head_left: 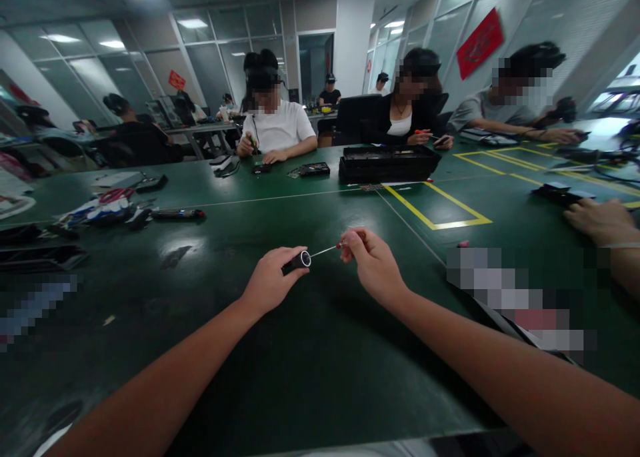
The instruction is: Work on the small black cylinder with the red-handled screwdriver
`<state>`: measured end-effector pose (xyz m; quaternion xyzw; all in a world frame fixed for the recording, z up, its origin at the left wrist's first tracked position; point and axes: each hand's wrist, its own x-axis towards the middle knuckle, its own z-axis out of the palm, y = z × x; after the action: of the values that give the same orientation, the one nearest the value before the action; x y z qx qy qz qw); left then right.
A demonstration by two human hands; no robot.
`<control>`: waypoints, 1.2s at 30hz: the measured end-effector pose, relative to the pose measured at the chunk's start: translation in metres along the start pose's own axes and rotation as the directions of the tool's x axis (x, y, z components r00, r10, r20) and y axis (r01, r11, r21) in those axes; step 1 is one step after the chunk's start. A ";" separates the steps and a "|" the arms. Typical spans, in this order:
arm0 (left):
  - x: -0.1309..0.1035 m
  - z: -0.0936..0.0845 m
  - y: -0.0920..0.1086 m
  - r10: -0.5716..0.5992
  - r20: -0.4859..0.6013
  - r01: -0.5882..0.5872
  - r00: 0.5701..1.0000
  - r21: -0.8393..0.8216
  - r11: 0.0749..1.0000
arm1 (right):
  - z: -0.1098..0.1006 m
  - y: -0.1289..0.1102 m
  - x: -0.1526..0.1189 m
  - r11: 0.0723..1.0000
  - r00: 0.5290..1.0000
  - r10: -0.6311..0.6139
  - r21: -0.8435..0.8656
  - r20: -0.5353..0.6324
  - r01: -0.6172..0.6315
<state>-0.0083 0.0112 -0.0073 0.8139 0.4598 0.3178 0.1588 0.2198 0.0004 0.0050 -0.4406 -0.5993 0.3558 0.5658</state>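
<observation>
My left hand (270, 277) is closed around a small black cylindrical device (297, 262) with a pale ring at its round end. My right hand (367, 260) pinches the red handle (341, 245) of a thin screwdriver. Its metal shaft (324, 251) points left, and the tip is at or close to the ringed end; whether it touches is too small to tell. Both hands are above the green table (300, 364), near the middle of the view.
A long black box (387, 164) stands beyond my hands. At the left lie tangled cables (113, 207) and a dark pen-like tool (177, 214). Another person's hand (600, 220) rests at the right, near a pixelated item (515, 297). Several people sit across the table.
</observation>
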 end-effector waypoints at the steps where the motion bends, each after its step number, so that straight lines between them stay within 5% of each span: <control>1: 0.000 0.000 0.000 -0.001 0.000 0.001 1.000 0.001 1.000 | 0.000 -0.004 -0.002 0.997 0.999 -0.035 -0.072 0.004 0.036; 10: -0.001 0.001 0.003 -0.021 0.038 0.022 0.999 -0.021 1.000 | -0.003 -0.015 -0.009 0.906 0.977 -0.204 -0.367 0.062 0.212; 17: -0.002 -0.001 0.004 -0.062 0.005 0.063 0.998 -0.082 0.995 | -0.004 -0.017 -0.009 0.879 0.963 -0.262 -0.426 -0.060 0.213; 27: -0.001 0.001 -0.004 -0.222 -0.084 0.156 0.971 -0.479 0.864 | -0.005 -0.017 -0.009 0.904 0.962 -0.262 -0.369 -0.081 0.215; 32: -0.001 -0.010 0.010 -0.259 -0.067 0.234 0.963 -0.261 0.937 | -0.007 -0.017 -0.008 0.910 0.963 -0.259 -0.352 -0.076 0.217; 36: 0.001 -0.014 0.027 -0.253 0.044 0.255 0.966 -0.026 0.967 | -0.007 -0.018 -0.008 0.908 0.960 -0.270 -0.351 -0.069 0.230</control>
<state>0.0004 -0.0026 0.0182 0.7520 0.5519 0.2853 0.2203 0.2244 -0.0142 0.0192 -0.4709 -0.6691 0.1453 0.5563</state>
